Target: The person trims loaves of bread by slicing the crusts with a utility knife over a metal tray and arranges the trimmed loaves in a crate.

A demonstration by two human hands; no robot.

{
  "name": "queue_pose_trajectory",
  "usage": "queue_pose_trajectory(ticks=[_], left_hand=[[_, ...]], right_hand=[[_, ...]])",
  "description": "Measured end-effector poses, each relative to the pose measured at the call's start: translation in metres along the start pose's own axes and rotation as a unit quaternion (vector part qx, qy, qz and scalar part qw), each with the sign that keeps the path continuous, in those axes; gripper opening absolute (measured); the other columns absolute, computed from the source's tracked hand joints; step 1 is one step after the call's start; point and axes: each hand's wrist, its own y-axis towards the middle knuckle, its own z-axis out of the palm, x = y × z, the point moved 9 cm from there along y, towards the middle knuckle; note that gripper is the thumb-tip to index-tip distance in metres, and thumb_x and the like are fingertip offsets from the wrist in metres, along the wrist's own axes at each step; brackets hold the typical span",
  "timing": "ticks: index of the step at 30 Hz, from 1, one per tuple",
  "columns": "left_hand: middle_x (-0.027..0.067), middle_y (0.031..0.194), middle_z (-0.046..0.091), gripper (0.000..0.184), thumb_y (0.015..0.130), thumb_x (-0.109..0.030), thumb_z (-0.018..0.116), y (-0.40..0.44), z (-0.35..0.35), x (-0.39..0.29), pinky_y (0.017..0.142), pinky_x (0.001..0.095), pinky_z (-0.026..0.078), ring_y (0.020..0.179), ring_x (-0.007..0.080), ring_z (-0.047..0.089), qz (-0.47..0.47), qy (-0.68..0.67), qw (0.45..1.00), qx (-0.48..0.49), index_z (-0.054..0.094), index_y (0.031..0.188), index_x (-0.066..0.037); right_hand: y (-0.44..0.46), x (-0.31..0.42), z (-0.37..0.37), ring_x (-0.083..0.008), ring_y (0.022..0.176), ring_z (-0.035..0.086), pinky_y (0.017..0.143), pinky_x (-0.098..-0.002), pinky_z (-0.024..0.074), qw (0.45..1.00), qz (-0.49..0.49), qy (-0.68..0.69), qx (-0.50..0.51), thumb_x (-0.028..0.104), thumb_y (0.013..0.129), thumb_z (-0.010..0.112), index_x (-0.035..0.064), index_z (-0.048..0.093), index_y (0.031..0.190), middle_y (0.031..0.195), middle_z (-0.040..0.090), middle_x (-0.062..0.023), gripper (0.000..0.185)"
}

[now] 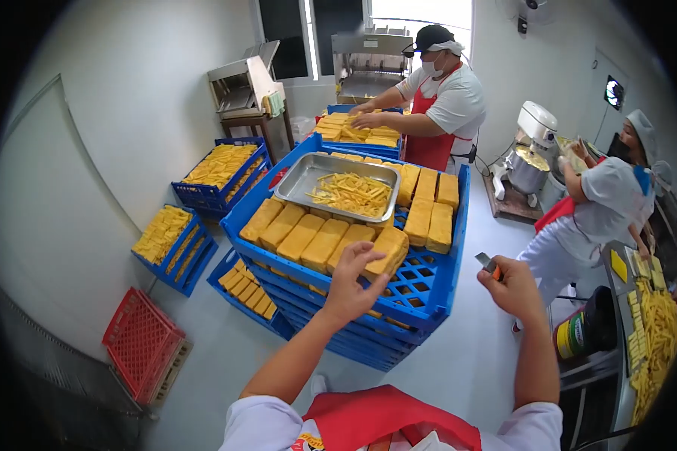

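My left hand point(350, 279) is at the near end of a yellow-brown loaf-shaped block point(387, 252), thumb and fingers apart; whether the fingertips touch it I cannot tell. This block sits at the near end of a row in the top blue crate point(460, 218). To its right, in the air beyond the crate's edge, my right hand point(513, 287) is closed around a small cutter point(489, 266) with a short metal blade and orange on its handle. A metal tray point(297, 179) of thin yellow strips point(351, 192) rests on the blocks.
Across the stack, a co-worker point(451, 98) handles yellow pieces in another crate. Two people stand at right, near a mixer point(532, 150) and a counter point(623, 301) with strips. More blue crates point(192, 259) and a red crate point(139, 342) stand on the left floor.
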Motion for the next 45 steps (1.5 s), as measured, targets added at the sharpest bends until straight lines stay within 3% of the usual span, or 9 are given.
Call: queue_pose_trajectory(ticks=[4, 8, 15, 24, 29, 30, 37, 40, 45], left_hand=[[0.0178, 0.122, 0.059, 0.036, 0.077, -0.008, 0.078, -0.001, -0.075, -0.006, 0.099, 0.0390, 0.048, 0.114, 0.0310, 0.061, 0.023, -0.066, 0.995, 0.067, 0.069, 0.112, -0.006], [0.0163, 0.117, 0.061, 0.033, 0.076, -0.005, 0.078, -0.005, -0.178, 0.045, 0.095, 0.0387, 0.051, 0.111, 0.0324, 0.062, 0.013, 0.036, 0.999, -0.004, 0.071, 0.109, -0.006], [0.0121, 0.114, 0.064, 0.025, 0.081, -0.003, 0.074, -0.040, -0.307, 0.165, 0.085, 0.0323, 0.053, 0.101, 0.0218, 0.065, -0.171, 0.040, 0.973, -0.147, 0.070, 0.106, -0.004], [0.0104, 0.101, 0.068, 0.014, 0.083, -0.002, 0.072, -0.069, -0.297, 0.172, 0.077, 0.0293, 0.055, 0.087, 0.0178, 0.067, -0.233, 0.035, 0.963, -0.127, 0.069, 0.098, 0.000], [0.0104, 0.103, 0.068, 0.017, 0.082, -0.001, 0.072, -0.085, -0.311, 0.175, 0.078, 0.0299, 0.055, 0.088, 0.0199, 0.067, -0.270, 0.070, 0.953, -0.114, 0.070, 0.099, -0.002], [0.0109, 0.106, 0.067, 0.021, 0.082, -0.001, 0.072, -0.082, -0.311, 0.175, 0.078, 0.0300, 0.055, 0.089, 0.0208, 0.067, -0.265, 0.091, 0.954, -0.109, 0.069, 0.102, -0.002], [0.0155, 0.129, 0.055, 0.043, 0.079, 0.000, 0.071, -0.023, -0.312, 0.152, 0.094, 0.0377, 0.047, 0.117, 0.0300, 0.055, -0.152, 0.195, 0.956, -0.160, 0.060, 0.121, -0.001], [0.0132, 0.132, 0.054, 0.042, 0.084, -0.003, 0.069, 0.014, -0.310, 0.152, 0.094, 0.0366, 0.046, 0.118, 0.0259, 0.054, -0.052, 0.290, 0.943, -0.155, 0.060, 0.125, -0.003], [0.0144, 0.131, 0.055, 0.045, 0.086, -0.005, 0.070, 0.091, -0.309, 0.194, 0.093, 0.0366, 0.045, 0.118, 0.0261, 0.054, -0.052, 0.235, 0.961, -0.139, 0.058, 0.129, -0.003]], right_hand=[[0.027, 0.049, 0.011, -0.0281, 0.053, 0.053, 0.055, -0.0415, 0.0411, 0.993, -0.024, -0.118, -0.003, 0.027, 0.085, 0.074, -0.0039, 0.060, 0.078, 0.058, 0.052, -0.0172, 0.034], [0.075, 0.082, 0.037, -0.0388, 0.063, 0.064, 0.061, -0.0459, 0.0479, 0.988, 0.020, -0.152, 0.008, 0.027, 0.083, 0.073, -0.0022, 0.062, 0.075, 0.066, 0.061, -0.0218, 0.033], [0.151, 0.081, 0.074, -0.0384, 0.071, 0.065, 0.066, -0.0463, 0.0497, 0.982, 0.056, -0.179, -0.013, 0.027, 0.078, 0.071, -0.0018, 0.060, 0.079, 0.072, 0.064, -0.0224, 0.030], [0.223, 0.150, 0.118, -0.0402, 0.080, 0.065, 0.070, -0.0485, 0.0493, 0.974, -0.039, -0.219, 0.034, 0.035, 0.078, 0.068, -0.0009, 0.061, 0.082, 0.080, 0.065, -0.0230, 0.036], [0.217, 0.093, 0.110, -0.0343, 0.072, 0.064, 0.065, -0.0454, 0.0488, 0.972, 0.050, -0.220, 0.065, 0.036, 0.078, 0.072, -0.0006, 0.061, 0.075, 0.073, 0.063, -0.0195, 0.039], [0.209, 0.080, 0.101, -0.0299, 0.064, 0.062, 0.059, -0.0422, 0.0473, 0.973, 0.059, -0.214, 0.063, 0.037, 0.078, 0.073, -0.0002, 0.060, 0.074, 0.065, 0.060, -0.0167, 0.040], [0.123, 0.041, 0.056, -0.0399, 0.088, 0.068, 0.078, -0.0497, 0.0530, 0.932, 0.166, -0.318, -0.043, 0.037, 0.083, 0.073, 0.0014, 0.067, 0.089, 0.090, 0.070, -0.0221, 0.036], [0.092, 0.023, 0.056, -0.0407, 0.091, 0.068, 0.080, -0.0500, 0.0529, 0.912, 0.216, -0.345, -0.037, 0.039, 0.084, 0.073, 0.0011, 0.066, 0.095, 0.092, 0.069, -0.0224, 0.040], [0.069, 0.009, 0.060, -0.0397, 0.092, 0.068, 0.081, -0.0494, 0.0527, 0.911, 0.253, -0.325, 0.004, 0.038, 0.084, 0.075, 0.0025, 0.065, 0.099, 0.092, 0.070, -0.0202, 0.040]])
